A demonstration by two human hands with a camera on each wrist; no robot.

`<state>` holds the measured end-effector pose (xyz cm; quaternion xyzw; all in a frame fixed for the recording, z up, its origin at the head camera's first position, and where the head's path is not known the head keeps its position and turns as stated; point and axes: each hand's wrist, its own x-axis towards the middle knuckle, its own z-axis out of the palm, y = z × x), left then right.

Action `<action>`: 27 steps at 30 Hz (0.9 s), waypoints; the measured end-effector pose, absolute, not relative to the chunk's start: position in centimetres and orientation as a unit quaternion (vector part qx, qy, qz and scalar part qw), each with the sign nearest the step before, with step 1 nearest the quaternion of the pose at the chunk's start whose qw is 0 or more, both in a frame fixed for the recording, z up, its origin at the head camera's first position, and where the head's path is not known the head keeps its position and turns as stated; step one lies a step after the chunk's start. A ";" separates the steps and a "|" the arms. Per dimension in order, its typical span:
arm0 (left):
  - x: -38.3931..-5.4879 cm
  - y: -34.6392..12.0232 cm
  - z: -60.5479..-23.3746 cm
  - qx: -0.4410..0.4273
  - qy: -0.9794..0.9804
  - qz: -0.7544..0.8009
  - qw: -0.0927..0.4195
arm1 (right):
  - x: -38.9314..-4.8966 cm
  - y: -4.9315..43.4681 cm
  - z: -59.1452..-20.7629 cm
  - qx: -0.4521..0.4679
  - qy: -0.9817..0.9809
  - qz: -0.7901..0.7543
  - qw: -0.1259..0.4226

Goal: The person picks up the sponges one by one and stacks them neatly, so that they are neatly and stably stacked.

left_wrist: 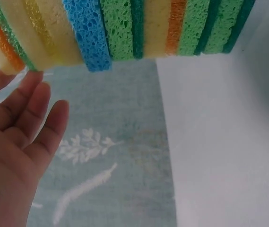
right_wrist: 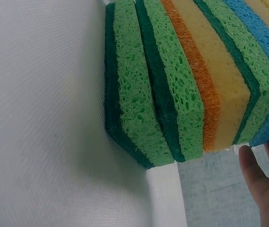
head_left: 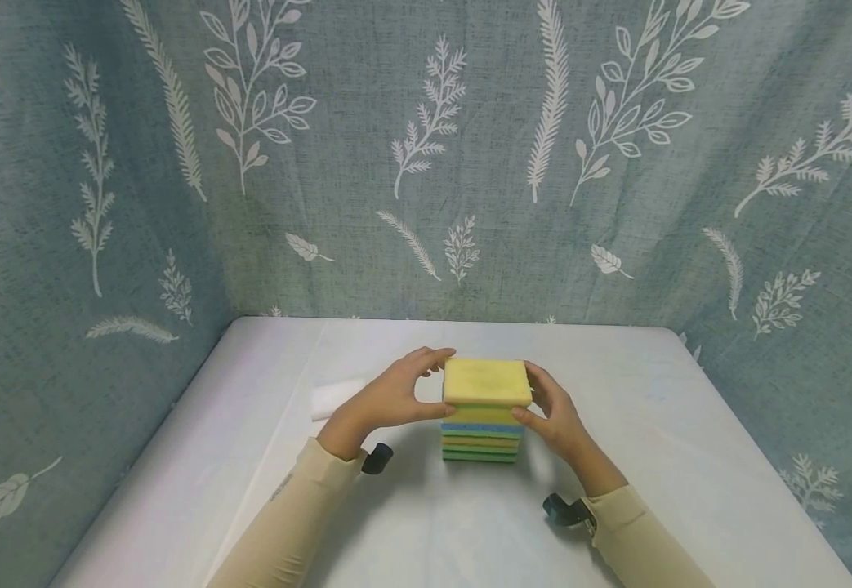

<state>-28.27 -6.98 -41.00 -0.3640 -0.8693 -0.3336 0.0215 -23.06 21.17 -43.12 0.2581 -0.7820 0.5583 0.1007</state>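
A stack of sponges (head_left: 480, 445) stands on the white table, topped by a pale yellow sponge (head_left: 488, 380). At the top sponge's left end, my left hand (head_left: 389, 396) holds it with the thumb at the front corner and fingers at the back. My right hand (head_left: 561, 416) grips the opposite end, thumb in front. Below, the left wrist view shows a blue sponge (left_wrist: 91, 40) jutting out slightly among yellow and green ones. Two green sponges with dark green scouring layers form the bottom, the lowest green sponge (right_wrist: 136, 94) lying on the table.
Behind my left wrist lies a white object (head_left: 333, 398), partly hidden by the hand; its kind is unclear. A blue-green curtain (head_left: 352, 163) with a white leaf print surrounds the table (head_left: 602, 359) at the back and sides.
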 end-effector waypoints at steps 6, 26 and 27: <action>-28.3 -7.0 -40.9 -0.363 -0.873 -0.325 0.020 | -23.0 21.2 -43.1 0.255 -0.780 0.563 0.097; -28.3 -7.1 -40.7 -0.366 -0.879 -0.302 0.037 | -23.1 21.3 -43.2 0.264 -0.783 0.555 0.096; -28.3 -7.1 -40.7 -0.366 -0.880 -0.302 0.037 | -23.2 21.3 -43.2 0.264 -0.784 0.554 0.096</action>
